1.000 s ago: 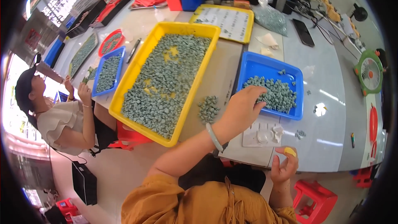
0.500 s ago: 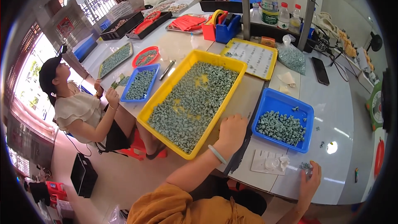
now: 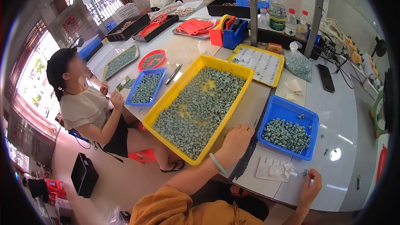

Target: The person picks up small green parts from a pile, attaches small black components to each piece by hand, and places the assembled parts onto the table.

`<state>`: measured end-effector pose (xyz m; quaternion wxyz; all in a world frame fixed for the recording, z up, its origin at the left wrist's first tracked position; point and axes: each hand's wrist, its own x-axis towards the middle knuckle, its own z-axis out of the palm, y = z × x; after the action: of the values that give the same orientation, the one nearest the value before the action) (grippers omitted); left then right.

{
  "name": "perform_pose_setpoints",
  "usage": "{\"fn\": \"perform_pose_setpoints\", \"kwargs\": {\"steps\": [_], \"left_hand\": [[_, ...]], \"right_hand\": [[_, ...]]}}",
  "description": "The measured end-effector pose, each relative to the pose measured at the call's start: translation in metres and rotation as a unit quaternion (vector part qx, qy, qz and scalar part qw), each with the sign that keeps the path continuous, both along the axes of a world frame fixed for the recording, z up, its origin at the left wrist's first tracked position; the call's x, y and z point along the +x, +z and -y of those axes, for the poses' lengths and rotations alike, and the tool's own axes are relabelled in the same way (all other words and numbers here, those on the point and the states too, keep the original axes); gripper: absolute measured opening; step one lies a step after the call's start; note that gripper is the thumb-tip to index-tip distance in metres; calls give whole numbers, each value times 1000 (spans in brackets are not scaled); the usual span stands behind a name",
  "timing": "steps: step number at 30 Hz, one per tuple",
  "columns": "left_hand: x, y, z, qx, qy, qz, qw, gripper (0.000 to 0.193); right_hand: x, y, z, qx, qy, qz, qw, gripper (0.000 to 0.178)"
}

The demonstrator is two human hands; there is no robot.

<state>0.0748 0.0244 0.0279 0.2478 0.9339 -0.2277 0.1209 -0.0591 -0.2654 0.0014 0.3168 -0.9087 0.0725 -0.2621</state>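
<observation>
My left hand (image 3: pixel 238 142), below a pale bangle (image 3: pixel 217 163), rests on the table between the large yellow tray (image 3: pixel 223 138) and a blue tray (image 3: pixel 313 148). Its fingers are curled under, so anything inside is hidden. Both trays hold grey-green nugget-like pieces (image 3: pixel 287 134). Near the table's front edge my right hand (image 3: pixel 311 186) has its fingers drawn together around something small and whitish, too small to name. A few green pieces (image 3: pixel 305 173) lie by its fingertips. Left of it, a white card (image 3: pixel 262 173) bears a clear round item and crumpled white material.
At left sits a co-worker (image 3: pixel 89 112), near a smaller blue tray (image 3: pixel 130 102) and a red plate (image 3: pixel 163 53). Farther back are a yellow-rimmed board (image 3: pixel 275 81), a bag of green pieces (image 3: pixel 300 64), a phone (image 3: pixel 326 78), bottles (image 3: pixel 277 16) and two metal posts (image 3: pixel 253 12).
The whole view has shifted slightly, moving the table right and down. My right fingers have drawn closer together by the loose pieces. The left co-worker's head has turned; the far person's head has lowered.
</observation>
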Motion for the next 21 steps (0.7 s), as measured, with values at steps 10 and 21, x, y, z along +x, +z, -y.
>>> {"fn": "perform_pose_setpoints", "kwargs": {"steps": [10,21], "left_hand": [[-18,10,-7,-113,-99,52,987,23],[-60,7,-28,-456,-119,-371,800,15]], "right_hand": [[-2,2,-4,9,8,14,1000,22],[-1,-11,3,65,-16,57,996,17]]}}
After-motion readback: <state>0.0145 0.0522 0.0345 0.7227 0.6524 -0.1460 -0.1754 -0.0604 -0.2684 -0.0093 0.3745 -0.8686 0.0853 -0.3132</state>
